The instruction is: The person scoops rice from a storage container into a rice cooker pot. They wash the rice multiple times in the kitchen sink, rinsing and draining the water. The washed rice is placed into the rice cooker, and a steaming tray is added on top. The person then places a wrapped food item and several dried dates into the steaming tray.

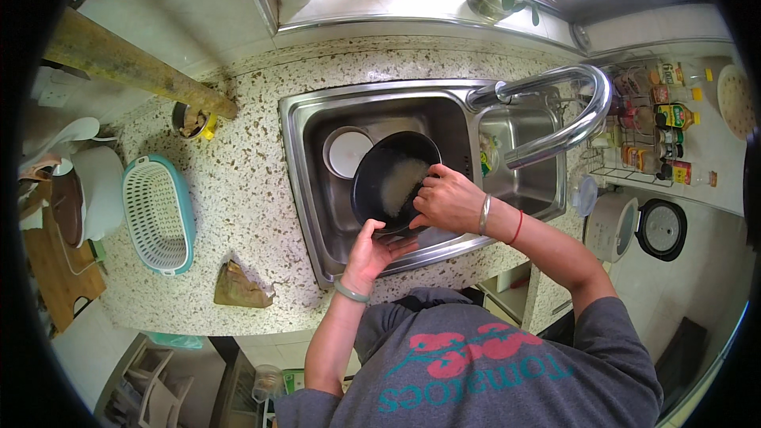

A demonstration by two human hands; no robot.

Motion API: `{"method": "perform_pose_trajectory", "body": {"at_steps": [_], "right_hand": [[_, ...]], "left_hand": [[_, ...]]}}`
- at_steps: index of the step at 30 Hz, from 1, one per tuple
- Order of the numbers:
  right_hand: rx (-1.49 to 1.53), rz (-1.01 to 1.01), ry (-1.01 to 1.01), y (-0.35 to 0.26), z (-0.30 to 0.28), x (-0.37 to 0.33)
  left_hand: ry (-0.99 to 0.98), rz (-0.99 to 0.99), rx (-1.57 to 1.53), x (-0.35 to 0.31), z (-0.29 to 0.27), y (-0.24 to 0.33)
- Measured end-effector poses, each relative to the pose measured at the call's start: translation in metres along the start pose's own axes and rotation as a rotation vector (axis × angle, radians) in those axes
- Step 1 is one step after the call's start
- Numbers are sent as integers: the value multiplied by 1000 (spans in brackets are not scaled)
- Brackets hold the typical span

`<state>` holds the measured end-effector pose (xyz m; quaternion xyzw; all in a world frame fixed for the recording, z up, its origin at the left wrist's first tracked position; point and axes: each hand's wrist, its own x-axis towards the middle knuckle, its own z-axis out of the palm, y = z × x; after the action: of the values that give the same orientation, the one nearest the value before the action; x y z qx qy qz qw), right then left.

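A dark round inner pot (366, 187) is held tilted over the large basin of the steel sink (295, 190). Pale whitish grains, looking like rice (403, 182), lie in its bottom. My left hand (372, 252) supports the near side, thumb at the rim and fingers underneath. At the right side my right hand (448, 200) grips the rim with bent fingers; its fingertips are partly hidden inside. Behind the pot, to the left, a white round bowl (349, 150) rests on the basin floor.
A chrome faucet (604, 111) arches over the small basin at right. On the speckled counter at left are a teal-and-white basket (158, 214), a crumpled brown bag (241, 284) and a yellow-handled cup (193, 120). An open rice cooker (614, 226) and a spice rack (634, 123) stand right.
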<state>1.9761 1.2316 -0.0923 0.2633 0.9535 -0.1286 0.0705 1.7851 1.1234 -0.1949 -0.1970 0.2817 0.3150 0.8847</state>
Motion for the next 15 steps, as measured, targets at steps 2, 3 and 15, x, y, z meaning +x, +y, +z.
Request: {"method": "perform_pose_trajectory", "body": {"at_steps": [2, 3, 15], "right_hand": [[5, 8, -22, 0, -3, 2], [12, 15, -40, 0, -6, 4], [-36, -19, -36, 3, -9, 12]], "left_hand": [[16, 4, 5, -1, 4, 2], [24, 7, 7, -1, 6, 2], [-24, -17, -38, 2, 4, 1]]}}
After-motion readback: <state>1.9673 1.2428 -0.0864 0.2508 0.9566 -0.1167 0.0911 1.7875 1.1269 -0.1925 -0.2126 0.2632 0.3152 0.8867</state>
